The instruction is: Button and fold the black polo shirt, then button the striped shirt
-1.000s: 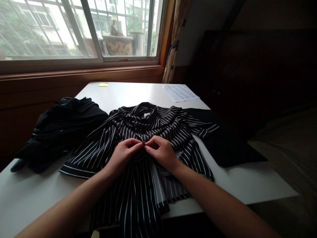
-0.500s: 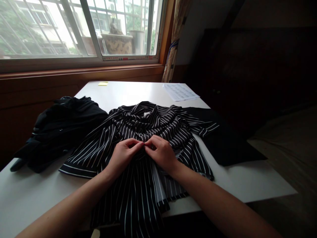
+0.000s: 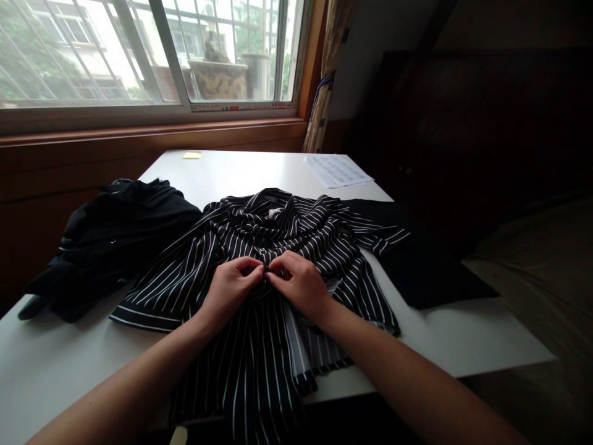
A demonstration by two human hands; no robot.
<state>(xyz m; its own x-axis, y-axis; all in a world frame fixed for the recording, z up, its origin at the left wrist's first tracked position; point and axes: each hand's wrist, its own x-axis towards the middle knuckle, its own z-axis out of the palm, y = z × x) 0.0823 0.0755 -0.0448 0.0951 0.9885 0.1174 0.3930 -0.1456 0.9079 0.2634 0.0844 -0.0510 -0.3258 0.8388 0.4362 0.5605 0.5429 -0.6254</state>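
A black shirt with white stripes (image 3: 217, 247) lies spread on the white table (image 3: 463, 346), its collar toward the window and its lower part hanging over the near edge. My left hand (image 3: 230, 289) and my right hand (image 3: 301, 284) meet at the shirt's front opening in the middle. The fingertips of both hands are pinched together on the two edges of the fabric, where a small button shows just above them. Both forearms reach in from the bottom of the view.
A crumpled black garment (image 3: 115, 228) lies at the table's left. Flat black cloth (image 3: 426, 266) lies to the right, partly over the table edge. A printed sheet (image 3: 338, 171) and a yellow sticky note (image 3: 192, 156) lie at the back near the window.
Both hands have slid a little toward me along the shirt front, still pinching the fabric edges together. Nothing else has moved.
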